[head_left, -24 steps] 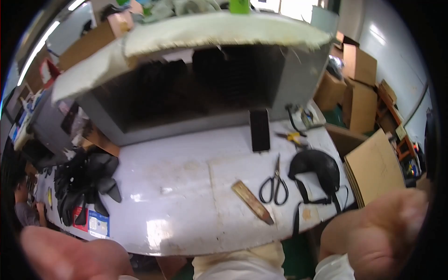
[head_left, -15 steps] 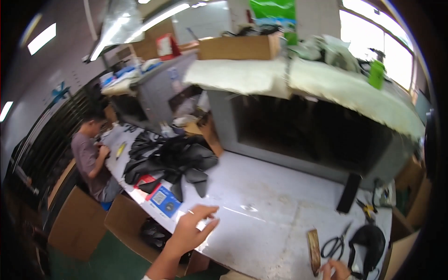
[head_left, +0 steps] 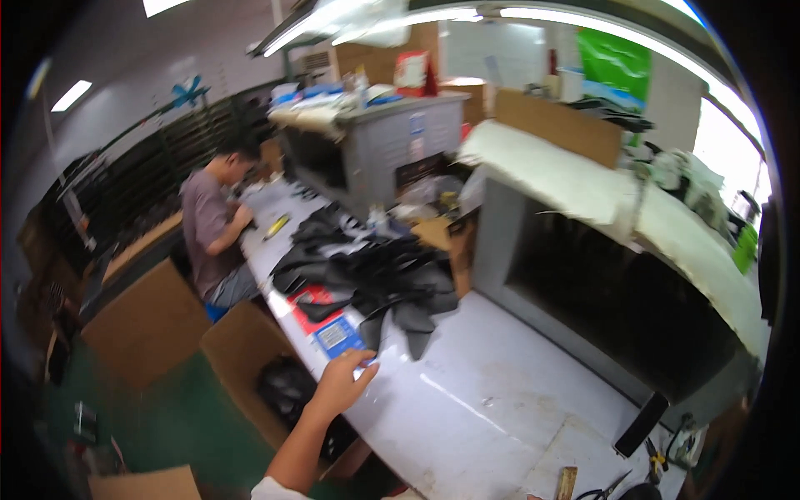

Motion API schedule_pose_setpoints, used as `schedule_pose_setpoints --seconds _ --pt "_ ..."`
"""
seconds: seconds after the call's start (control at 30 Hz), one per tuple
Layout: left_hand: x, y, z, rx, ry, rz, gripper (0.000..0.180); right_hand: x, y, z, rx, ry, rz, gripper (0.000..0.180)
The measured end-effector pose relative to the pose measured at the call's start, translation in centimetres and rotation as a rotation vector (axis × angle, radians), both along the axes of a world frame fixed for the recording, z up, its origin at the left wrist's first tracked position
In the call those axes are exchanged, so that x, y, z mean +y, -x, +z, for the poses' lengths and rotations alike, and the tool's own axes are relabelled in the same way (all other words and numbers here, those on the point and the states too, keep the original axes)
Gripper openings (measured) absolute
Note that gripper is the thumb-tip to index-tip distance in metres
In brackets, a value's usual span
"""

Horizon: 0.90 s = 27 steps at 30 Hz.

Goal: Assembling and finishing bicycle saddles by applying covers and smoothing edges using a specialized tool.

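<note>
My left hand (head_left: 343, 385) reaches over the near edge of the white table (head_left: 467, 392), thumb and forefinger apart, with nothing visible between them. Its fingertips are close to the blue printed card (head_left: 337, 335) and the lowest tip of a heap of flat black cut pieces (head_left: 375, 275); whether they touch is unclear. The heap looks like thin leather-like material and partly covers the blue card and a red card (head_left: 304, 302). My right hand is outside the picture.
A grey cabinet with a dark opening (head_left: 600, 287) backs the table. At the lower right are a black slab (head_left: 640, 425), scissors (head_left: 604, 490) and a wooden piece (head_left: 567, 482). A co-worker (head_left: 218, 225) sits at the far left; a cardboard box (head_left: 242, 367) stands below the table edge.
The view has swung left, bringing the co-worker and black heap further in. My left hand is now closer to the heap; my right hand has left the picture.
</note>
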<state>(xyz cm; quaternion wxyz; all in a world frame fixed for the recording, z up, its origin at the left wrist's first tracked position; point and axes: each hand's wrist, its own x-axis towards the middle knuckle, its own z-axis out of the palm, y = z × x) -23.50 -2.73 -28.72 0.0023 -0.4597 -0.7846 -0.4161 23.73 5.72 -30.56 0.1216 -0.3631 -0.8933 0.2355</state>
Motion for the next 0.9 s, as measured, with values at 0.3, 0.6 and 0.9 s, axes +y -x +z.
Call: schedule_pose_setpoints --seconds 0.3,0.6,0.9 --pt "-14.8 -2.3 -22.9 -0.263 -0.004 0.637 0.027 -3.2 6.6 0.2 0.083 -0.013 0.002 0.021" --pt "-13.7 -8.4 -33.5 -0.186 0.806 0.332 0.019 -4.4 15.7 1.3 0.165 0.087 0.386 0.031" --pt "-17.6 -15.9 -34.0 -0.193 0.78 -0.143 0.027 -4.2 28.3 -0.7 0.205 0.035 0.602 0.043"
